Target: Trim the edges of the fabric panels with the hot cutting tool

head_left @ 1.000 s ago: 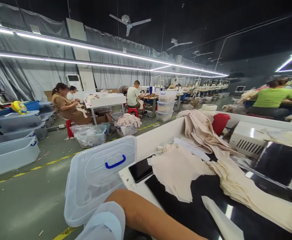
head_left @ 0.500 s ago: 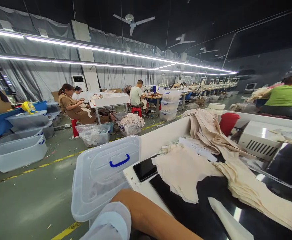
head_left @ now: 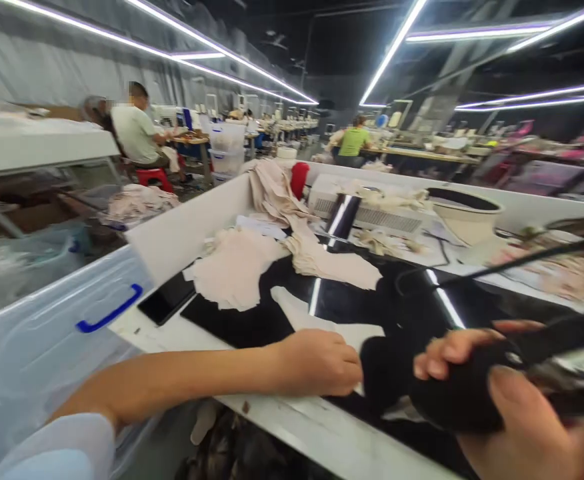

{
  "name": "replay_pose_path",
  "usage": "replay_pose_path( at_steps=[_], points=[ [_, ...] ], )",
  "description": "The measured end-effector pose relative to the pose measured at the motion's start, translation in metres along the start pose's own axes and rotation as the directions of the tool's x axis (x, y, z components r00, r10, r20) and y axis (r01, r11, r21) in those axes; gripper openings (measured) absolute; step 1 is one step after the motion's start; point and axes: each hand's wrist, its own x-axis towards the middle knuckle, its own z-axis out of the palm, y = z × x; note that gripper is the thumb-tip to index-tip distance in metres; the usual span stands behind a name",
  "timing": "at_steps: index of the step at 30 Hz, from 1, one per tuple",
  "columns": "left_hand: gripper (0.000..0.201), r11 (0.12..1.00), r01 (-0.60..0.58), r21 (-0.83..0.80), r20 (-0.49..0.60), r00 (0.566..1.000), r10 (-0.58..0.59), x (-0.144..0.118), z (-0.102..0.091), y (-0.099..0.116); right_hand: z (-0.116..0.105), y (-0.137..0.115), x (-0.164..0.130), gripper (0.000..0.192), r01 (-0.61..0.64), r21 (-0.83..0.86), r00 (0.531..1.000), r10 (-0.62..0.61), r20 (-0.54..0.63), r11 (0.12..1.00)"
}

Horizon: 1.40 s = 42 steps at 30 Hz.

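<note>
My left hand (head_left: 317,363) is closed at the near edge of a cut cream fabric piece (head_left: 302,312), its curled fingers pinching the cloth. This piece lies on a glossy black work surface (head_left: 342,300). At the right, my right hand (head_left: 517,393) wraps around a black tool (head_left: 462,387) with a rounded end and a shiny metal part; motion blur hides its exact kind. Beyond my left hand lies a stack of pale fabric pieces (head_left: 237,267). Another layered stack of cream pieces (head_left: 337,263) is to its right.
A black phone (head_left: 167,297) lies at the table's left edge, beside a lidded clear plastic box (head_left: 47,333) with a blue handle. Draped beige cloth (head_left: 277,193), a red object (head_left: 299,180) and a white vented machine (head_left: 382,213) stand behind. A dark cable (head_left: 517,257) crosses the right side.
My view has swung right. My left hand has come into sight at the cream fabric piece, and my right hand with the black tool now shows at the right.
</note>
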Motion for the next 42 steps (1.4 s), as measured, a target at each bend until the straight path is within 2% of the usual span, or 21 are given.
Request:
replay_pose_path(
  at_steps=[2, 5, 9, 14, 19, 26, 33, 39, 42],
  points=[
    [0.021, 1.0, -0.012, -0.014, -0.069, 0.998, 0.011, -0.009, 0.001, -0.002, -0.004, -0.01, 0.007, 0.041, 0.041, -0.001, 0.999, -0.041, -0.026, 0.999],
    [0.02, 0.995, -0.006, -0.099, -0.102, 0.995, -0.004, -0.016, -0.002, -0.002, 0.004, -0.013, 0.005, 0.042, 0.078, 0.014, 0.997, -0.078, 0.008, 0.997],
    [0.018, 0.983, 0.027, -0.183, -0.079, 0.996, -0.042, -0.019, -0.009, -0.001, 0.013, -0.008, -0.002, 0.043, 0.099, 0.025, 0.995, -0.1, 0.01, 0.995],
    [0.022, 0.985, 0.015, -0.169, -0.025, 1.0, -0.019, -0.02, -0.014, -0.002, 0.013, 0.001, -0.001, 0.045, 0.124, 0.016, 0.992, -0.123, -0.038, 0.992],
    [0.013, 0.992, -0.009, -0.127, -0.04, 0.999, 0.004, -0.018, -0.012, 0.001, 0.017, 0.004, 0.002, 0.047, 0.133, 0.028, 0.988, -0.131, -0.077, 0.991],
    [0.016, 0.982, 0.038, -0.183, -0.062, 0.997, -0.05, -0.02, -0.014, 0.002, 0.021, 0.003, 0.003, 0.049, 0.154, 0.027, 0.985, -0.152, -0.088, 0.988],
    [0.016, 0.974, 0.057, -0.219, -0.054, 0.996, -0.071, -0.021, -0.014, 0.003, 0.025, 0.008, 0.004, 0.05, 0.168, 0.046, 0.983, -0.164, -0.084, 0.985],
    [0.019, 0.965, 0.025, -0.26, -0.084, 0.995, -0.049, -0.021, -0.016, 0.0, 0.026, 0.007, 0.003, 0.05, 0.162, 0.009, 0.984, -0.16, -0.073, 0.987],
    [0.02, 0.965, 0.059, -0.255, -0.067, 0.995, -0.078, -0.02, -0.019, -0.001, 0.026, 0.007, 0.003, 0.05, 0.162, 0.004, 0.985, -0.161, -0.067, 0.987]
  ],
)
